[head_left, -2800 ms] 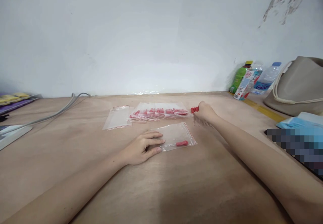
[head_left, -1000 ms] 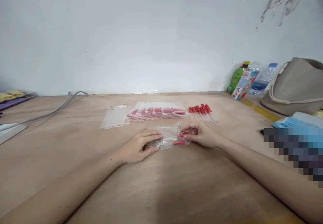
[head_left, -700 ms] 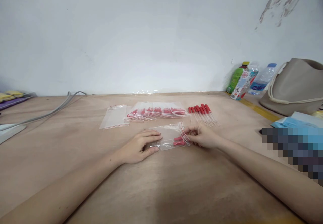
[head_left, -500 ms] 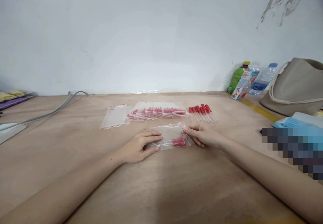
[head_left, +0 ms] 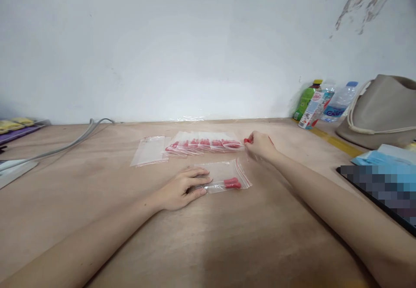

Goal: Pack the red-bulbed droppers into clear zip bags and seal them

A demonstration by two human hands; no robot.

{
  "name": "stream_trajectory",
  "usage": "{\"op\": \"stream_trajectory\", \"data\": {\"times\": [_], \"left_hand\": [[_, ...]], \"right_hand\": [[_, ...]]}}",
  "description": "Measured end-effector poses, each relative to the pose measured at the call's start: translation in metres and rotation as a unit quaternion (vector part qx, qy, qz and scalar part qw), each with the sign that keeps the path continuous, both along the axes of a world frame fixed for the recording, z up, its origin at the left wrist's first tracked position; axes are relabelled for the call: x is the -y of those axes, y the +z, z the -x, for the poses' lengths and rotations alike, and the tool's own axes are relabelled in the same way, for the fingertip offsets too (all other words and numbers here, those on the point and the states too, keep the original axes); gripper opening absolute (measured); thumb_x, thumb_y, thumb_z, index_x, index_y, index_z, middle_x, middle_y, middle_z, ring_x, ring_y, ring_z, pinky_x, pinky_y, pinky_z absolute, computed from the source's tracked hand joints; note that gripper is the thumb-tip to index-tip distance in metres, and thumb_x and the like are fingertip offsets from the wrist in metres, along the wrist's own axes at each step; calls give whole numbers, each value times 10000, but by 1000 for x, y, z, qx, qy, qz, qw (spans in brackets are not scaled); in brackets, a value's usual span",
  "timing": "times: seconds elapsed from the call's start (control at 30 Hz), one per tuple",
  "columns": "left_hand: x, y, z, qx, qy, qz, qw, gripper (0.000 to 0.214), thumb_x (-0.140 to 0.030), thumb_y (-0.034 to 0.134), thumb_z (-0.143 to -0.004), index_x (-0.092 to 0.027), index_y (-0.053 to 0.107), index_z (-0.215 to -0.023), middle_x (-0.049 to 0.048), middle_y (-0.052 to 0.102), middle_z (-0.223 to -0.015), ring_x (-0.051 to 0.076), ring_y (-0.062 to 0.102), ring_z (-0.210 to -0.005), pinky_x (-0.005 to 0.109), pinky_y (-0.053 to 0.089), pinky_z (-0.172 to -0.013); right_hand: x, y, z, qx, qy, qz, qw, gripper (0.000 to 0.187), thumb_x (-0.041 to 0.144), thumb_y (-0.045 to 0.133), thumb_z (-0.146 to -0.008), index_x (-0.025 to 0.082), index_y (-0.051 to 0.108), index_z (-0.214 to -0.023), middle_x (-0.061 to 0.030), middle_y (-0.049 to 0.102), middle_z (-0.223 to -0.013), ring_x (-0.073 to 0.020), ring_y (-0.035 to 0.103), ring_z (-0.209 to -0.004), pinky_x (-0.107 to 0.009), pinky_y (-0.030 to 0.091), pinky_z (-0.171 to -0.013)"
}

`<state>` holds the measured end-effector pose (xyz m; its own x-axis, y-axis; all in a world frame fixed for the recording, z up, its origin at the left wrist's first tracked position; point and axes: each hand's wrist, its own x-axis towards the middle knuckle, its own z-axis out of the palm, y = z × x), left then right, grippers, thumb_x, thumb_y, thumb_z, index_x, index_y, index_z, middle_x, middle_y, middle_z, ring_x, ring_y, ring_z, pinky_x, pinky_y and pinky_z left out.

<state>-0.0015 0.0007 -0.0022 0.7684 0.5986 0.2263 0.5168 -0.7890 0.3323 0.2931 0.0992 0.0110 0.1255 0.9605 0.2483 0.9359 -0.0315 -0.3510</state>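
"Where's the bag (head_left: 216, 171)?"

"Under the fingers (head_left: 202, 180) of the left hand (head_left: 180, 190), spread and gripping nothing; two droppers (head_left: 232, 183) lie inside it."

"And the right hand (head_left: 262, 146)?"

"At the loose droppers (head_left: 246, 140); I can't tell whether its fingers grasp one."

"What's done, what's left?"

"Filled bags (head_left: 204, 143) fan out beyond the left fingers, so several look done. Flat bags (head_left: 150, 153), beyond and left of those fingers, look unfilled."

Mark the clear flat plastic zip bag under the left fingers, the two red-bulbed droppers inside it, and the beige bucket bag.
Clear flat plastic zip bag (head_left: 222, 170): head view, on bare film.
Two red-bulbed droppers (head_left: 233, 185): head view, on the nearer bulb.
Beige bucket bag (head_left: 377, 111): head view, on its side.
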Motion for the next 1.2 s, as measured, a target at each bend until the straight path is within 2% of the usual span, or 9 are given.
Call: {"op": "stream_trajectory", "data": {"times": [0.27, 0.37, 0.5, 0.57, 0.67, 0.8, 0.93, 1.03, 1.2], "left_hand": [[1, -1, 0, -1, 4, -3, 1000, 368, -330, 441, -911, -257, 493, -1268, 65, 475, -1318, 219, 430, -1214, 410, 341, -1025], [1, 0, 0, 0, 2, -5, 1000, 369, -330, 444, -909, -259, 490, -1268, 67, 479, -1316, 226, 435, -1211, 426, 341, -1022], [1, 1, -1, 1, 3, -4, 1000, 370, -329, 445, -909, -257, 489, -1269, 68, 478, -1317, 225, 434, -1212, 428, 339, -1023], [1, 0, -1, 1, 5, -5, 1000, 367, -331, 450, -906, -259, 496, -1263, 65, 482, -1312, 223, 436, -1209, 426, 343, -1022], [1, 0, 0, 3, 4, -10, 1000, 364, -331, 447, -907, -263, 497, -1262, 64, 484, -1309, 220, 440, -1204, 423, 351, -1016], [0, -1, 0, -1, 3, -10, 1000, 367, -333, 441, -910, -263, 490, -1267, 62, 478, -1315, 219, 438, -1207, 421, 349, -1019], [2, 0, 0, -5, 14, -4, 1000, 393, -341, 443, -908, -261, 457, -1293, 60, 465, -1326, 221, 420, -1224, 420, 339, -1030], [4, 2, 0, -5, 27, -3, 1000, 449, -351, 448, -905, -264, 380, -1341, 66, 419, -1364, 226, 396, -1244, 425, 343, -1027], [5, 2, 1, -8, 26, -3, 1000, 474, -352, 443, -906, -269, 338, -1361, 67, 390, -1384, 229, 378, -1257, 430, 341, -1028]], "right_hand": [[-28, 5, 23, -23, -47, 67, 996, 264, 86, 600, -602, 75, 607, -866, -208, 640, -859, -305, 615, -846, -309, 439, -624], [-23, 13, 18, -60, -54, 57, 995, 219, 89, 600, -606, 91, 596, -825, -173, 638, -790, -283, 621, -802, -296, 439, -607], [-4, 25, 1, -152, -16, 9, 988, 103, 178, 467, -761, 152, 544, -823, -43, 585, -633, -169, 610, -623, -230, 418, -515], [11, 24, -7, -287, 8, -37, 957, 113, 189, 427, -782, 177, 491, -875, 20, 519, -552, -122, 552, -493, -205, 390, -444], [34, 10, -12, -482, 30, -93, 871, 228, 161, 501, -719, 200, 410, -924, 72, 473, -525, -91, 470, -405, -194, 381, -387], [59, -15, -1, -581, 28, -103, 807, 258, 148, 553, -685, 211, 392, -877, 75, 497, -590, -84, 525, -474, -211, 479, -458], [73, -27, 12, -649, 35, -26, 760, 210, 124, 558, -692, 205, 414, -821, 45, 562, -635, -91, 592, -545, -226, 518, -557], [79, -29, 12, -639, 78, 62, 762, 183, 137, 613, -675, 179, 474, -786, 1, 621, -692, -94, 613, -615, -223, 511, -629], [80, -31, 1, -497, 193, 148, 833, 274, 282, 733, -592, 145, 561, -756, 37, 576, -564, -56, 486, -487, -181, 368, -468]]}}
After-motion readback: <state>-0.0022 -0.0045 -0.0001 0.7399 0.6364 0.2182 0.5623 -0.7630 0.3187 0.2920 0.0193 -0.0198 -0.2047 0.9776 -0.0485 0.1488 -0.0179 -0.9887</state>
